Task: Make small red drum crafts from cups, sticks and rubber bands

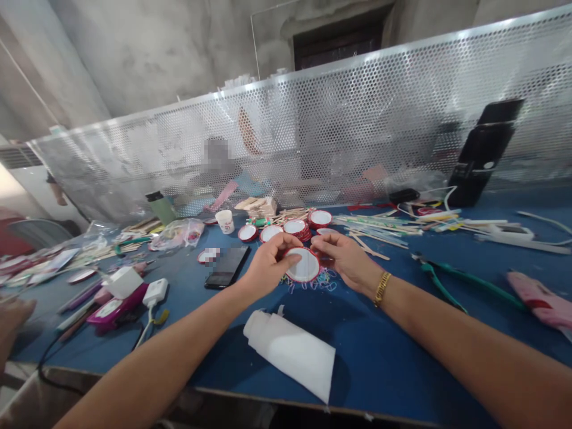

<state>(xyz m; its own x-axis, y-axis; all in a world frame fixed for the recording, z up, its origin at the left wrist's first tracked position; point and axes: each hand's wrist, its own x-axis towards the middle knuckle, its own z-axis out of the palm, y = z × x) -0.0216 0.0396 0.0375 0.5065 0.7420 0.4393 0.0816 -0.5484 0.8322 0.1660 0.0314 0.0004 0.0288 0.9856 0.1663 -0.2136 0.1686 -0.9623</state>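
Note:
My left hand (271, 260) grips a round white disc with a red rim (304, 266), thumb on its face. Close to the disc's right edge, my right hand (343, 257) has its fingers pinched together; what is between them is too small to make out. Behind both hands sit a stack of similar red-rimmed discs (295, 227) and single ones beside it. Thin coloured loops or threads (328, 281) lie scattered under the held disc. Nearer to me, a roll of white sheet material (297, 354) rests on the blue table (379, 369).
A phone (227, 267) lies left of my hands. Green-handled pliers (447, 280) and a pink pouch (543, 301) are on the right. Wooden sticks (370, 229), a paper cup (224, 221) and a perforated metal screen (357, 131) stand behind. Another person's hand (15, 313) shows at far left.

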